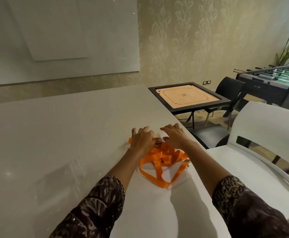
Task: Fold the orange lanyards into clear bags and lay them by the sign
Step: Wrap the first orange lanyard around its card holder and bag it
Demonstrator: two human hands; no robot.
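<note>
A tangle of orange lanyards (164, 164) lies on the white table (63, 134) near its right edge, with metal clips at its far end. My left hand (143, 138) and my right hand (174, 135) rest palm down side by side just beyond the pile, fingers spread and slightly bent on the table. An orange strip end shows under the left hand. The hands cover what lies beneath them; I cannot tell whether a clear bag is there. No sign is in view.
A white chair (264, 134) stands against the table's right side. Beyond it are a carrom board table (188, 97), dark chairs (229, 88) and a foosball table (274, 78). A whiteboard (61, 35) hangs on the far wall.
</note>
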